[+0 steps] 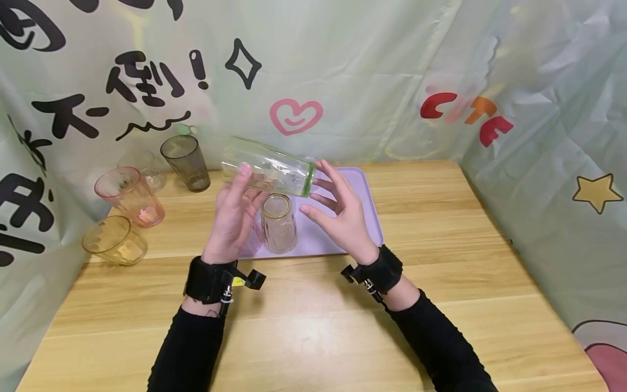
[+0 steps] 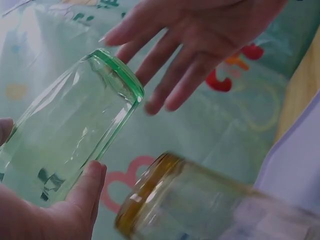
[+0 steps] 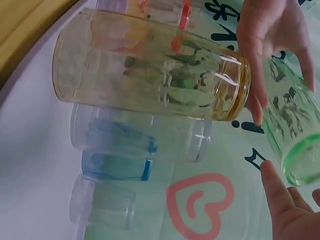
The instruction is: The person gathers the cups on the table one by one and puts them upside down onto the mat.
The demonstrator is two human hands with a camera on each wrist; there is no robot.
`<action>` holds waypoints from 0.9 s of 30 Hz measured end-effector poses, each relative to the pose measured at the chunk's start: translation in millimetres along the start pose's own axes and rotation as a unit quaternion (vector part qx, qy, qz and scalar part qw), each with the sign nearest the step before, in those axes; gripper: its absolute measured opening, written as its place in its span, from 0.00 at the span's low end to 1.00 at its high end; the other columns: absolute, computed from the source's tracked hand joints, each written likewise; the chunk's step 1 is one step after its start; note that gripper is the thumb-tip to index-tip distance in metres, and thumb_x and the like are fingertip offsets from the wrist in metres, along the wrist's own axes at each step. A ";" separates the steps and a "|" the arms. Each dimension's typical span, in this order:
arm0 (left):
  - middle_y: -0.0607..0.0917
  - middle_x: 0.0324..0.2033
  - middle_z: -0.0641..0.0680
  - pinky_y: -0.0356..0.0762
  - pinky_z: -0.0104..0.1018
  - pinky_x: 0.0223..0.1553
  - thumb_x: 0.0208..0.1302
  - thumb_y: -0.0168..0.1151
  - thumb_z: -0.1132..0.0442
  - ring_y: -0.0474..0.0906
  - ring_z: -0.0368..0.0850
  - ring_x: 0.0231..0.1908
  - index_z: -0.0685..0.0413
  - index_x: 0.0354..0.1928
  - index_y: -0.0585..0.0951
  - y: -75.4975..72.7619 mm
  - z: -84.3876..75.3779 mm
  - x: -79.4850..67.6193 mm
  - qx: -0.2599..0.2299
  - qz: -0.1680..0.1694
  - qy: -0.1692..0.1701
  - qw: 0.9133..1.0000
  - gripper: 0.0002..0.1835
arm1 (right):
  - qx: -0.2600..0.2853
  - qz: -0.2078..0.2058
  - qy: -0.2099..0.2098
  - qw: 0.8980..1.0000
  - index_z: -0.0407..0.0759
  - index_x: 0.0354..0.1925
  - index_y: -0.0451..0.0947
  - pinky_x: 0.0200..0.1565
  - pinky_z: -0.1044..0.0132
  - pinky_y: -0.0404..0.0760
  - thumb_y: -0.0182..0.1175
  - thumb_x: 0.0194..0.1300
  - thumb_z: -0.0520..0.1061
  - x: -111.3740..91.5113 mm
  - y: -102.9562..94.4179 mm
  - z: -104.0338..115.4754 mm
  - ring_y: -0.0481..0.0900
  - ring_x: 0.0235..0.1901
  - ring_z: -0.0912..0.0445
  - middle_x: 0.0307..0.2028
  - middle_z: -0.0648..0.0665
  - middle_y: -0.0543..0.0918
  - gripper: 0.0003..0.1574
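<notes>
My left hand (image 1: pixel 230 218) holds a clear green glass (image 1: pixel 269 169) tilted almost onto its side, thumb and fingers around it. The thick green base points right, toward my right hand (image 1: pixel 345 215). That hand has its fingers spread and loosely bent, fingertips right beside the base. Below the green glass, an amber-tinted glass (image 1: pixel 279 231) stands upside down on a lilac tray (image 1: pixel 338 237). The right wrist view shows a clear glass (image 3: pixel 185 140), a blue glass (image 3: pixel 117 167) and a smaller clear glass (image 3: pixel 107 202) also on the tray, largely hidden in the head view.
At the table's left stand a smoky grey glass (image 1: pixel 188 166), a clear glass (image 1: pixel 153 177), a pink glass (image 1: pixel 132 198) and a yellow glass (image 1: pixel 117 245). A printed cloth (image 1: pixel 362 109) hangs behind the wooden table (image 1: pixel 303 326) and along its sides.
</notes>
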State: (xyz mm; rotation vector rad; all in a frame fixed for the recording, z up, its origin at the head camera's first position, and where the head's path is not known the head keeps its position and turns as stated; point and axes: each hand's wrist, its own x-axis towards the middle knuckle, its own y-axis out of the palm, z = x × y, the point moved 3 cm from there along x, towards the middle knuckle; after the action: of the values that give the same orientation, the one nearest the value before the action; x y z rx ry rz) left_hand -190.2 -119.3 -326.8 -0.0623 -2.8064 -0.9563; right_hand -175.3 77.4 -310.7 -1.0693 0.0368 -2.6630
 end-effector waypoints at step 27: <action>0.71 0.48 0.63 0.75 0.41 0.48 0.57 0.61 0.62 0.71 0.60 0.47 0.66 0.54 0.63 -14.4 -13.6 3.7 0.115 -0.049 0.117 0.985 0.26 | 0.085 -0.093 0.003 0.992 0.35 0.58 0.60 0.41 0.55 0.80 0.63 0.48 0.29 9.1 -21.8 -20.5 0.68 0.50 0.40 0.55 0.36 0.66 0.39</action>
State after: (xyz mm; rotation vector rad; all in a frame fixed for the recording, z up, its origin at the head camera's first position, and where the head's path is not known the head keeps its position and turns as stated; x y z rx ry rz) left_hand -193.2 -139.1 -324.2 0.2075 -2.6972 -0.6049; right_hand -200.8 94.5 -316.8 -1.0566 -0.2960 -2.7712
